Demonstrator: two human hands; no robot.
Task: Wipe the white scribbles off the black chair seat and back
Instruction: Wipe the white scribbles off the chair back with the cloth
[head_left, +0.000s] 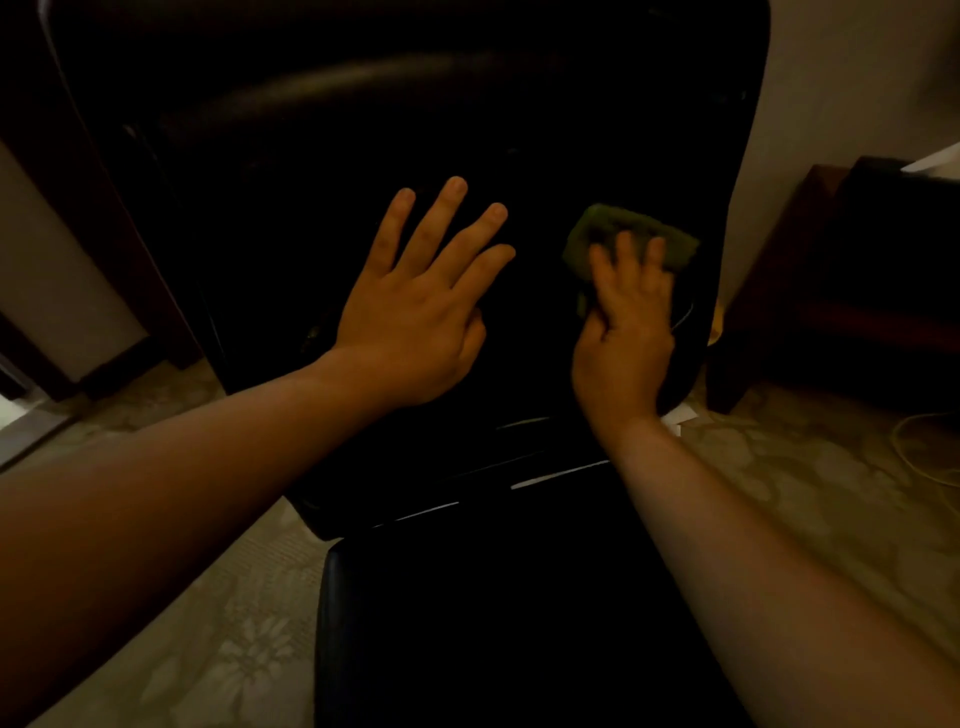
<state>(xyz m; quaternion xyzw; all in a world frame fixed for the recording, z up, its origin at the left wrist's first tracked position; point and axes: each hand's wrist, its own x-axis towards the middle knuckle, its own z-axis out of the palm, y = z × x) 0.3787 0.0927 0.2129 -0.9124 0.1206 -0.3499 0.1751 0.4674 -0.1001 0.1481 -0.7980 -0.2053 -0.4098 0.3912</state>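
Note:
The black chair back (363, 156) fills the upper middle of the dim head view, and the black seat (493, 623) lies below it. My left hand (421, 312) rests flat on the lower back with its fingers spread, holding nothing. To its right, my right hand (623, 332) presses a green cloth (623, 231) against the back near its right edge; the hand looks blurred. A thin white mark (684, 312) shows just right of that hand. Pale streaks (561, 474) run along the gap between back and seat.
A patterned pale floor (218, 597) surrounds the chair. Dark wooden furniture (857, 291) stands at the right, with a white cable (919, 447) on the floor in front of it. A dark door frame (78, 218) is at the left.

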